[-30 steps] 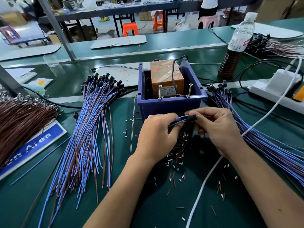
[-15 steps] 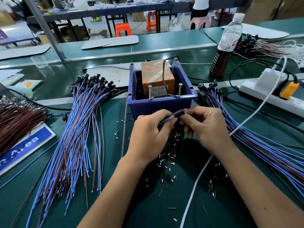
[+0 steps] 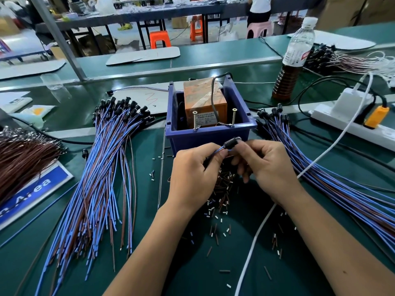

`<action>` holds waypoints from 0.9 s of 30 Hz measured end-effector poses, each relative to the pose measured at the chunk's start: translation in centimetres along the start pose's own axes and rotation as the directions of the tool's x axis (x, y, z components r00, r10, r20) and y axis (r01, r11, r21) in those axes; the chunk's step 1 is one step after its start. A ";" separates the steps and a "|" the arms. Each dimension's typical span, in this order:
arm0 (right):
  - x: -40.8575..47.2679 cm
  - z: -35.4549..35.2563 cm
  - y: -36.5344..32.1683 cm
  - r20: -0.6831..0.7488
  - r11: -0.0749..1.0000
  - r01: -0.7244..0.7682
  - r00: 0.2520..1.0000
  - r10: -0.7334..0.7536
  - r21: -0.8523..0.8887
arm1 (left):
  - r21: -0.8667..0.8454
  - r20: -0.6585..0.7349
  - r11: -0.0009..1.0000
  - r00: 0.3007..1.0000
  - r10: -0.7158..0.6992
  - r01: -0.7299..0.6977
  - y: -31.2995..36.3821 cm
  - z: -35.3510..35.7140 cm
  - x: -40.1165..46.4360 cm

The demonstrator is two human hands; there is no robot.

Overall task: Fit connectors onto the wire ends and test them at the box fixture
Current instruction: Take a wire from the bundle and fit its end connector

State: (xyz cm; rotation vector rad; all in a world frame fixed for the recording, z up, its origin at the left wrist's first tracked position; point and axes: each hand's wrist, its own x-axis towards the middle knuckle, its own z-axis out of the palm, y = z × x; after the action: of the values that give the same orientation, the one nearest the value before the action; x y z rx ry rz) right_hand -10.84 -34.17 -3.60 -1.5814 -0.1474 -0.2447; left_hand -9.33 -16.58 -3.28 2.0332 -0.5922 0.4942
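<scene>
My left hand [image 3: 193, 178] pinches a blue and brown wire pair [image 3: 217, 151] just below its end. On that end sits a black connector [image 3: 230, 143], which the fingertips of my right hand [image 3: 267, 165] pinch, right in front of the blue box fixture [image 3: 210, 134]. The box holds an orange block [image 3: 205, 103] and two upright screws [image 3: 195, 120] at its near rim. A fan of blue and brown wires with black connectors [image 3: 102, 178] lies to the left. Another such bundle [image 3: 333, 184] lies to the right.
Cut sleeve bits [image 3: 222, 189] litter the green mat under my hands. A brown wire heap [image 3: 23, 159] and a blue sign [image 3: 32, 197] sit far left. A white power strip [image 3: 352, 124] with a white cable [image 3: 256, 238] and a bottle [image 3: 292, 60] stand at right.
Both hands have lifted the wire end a little toward the box's near wall. The connector now points up and to the right, tilted more steeply than before.
</scene>
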 end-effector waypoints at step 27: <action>-0.5 0.2 -0.8 -0.092 0.979 0.129 0.989 -0.116 0.159 | 0.025 -0.103 0.988 0.983 0.151 -0.149 1.8 -0.2 0.0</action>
State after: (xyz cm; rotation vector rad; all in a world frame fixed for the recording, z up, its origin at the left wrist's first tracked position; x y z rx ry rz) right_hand -11.47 -33.95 -2.93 -1.3968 -0.1964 -0.3843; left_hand -10.44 -17.22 -1.95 1.9741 -0.6826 0.6933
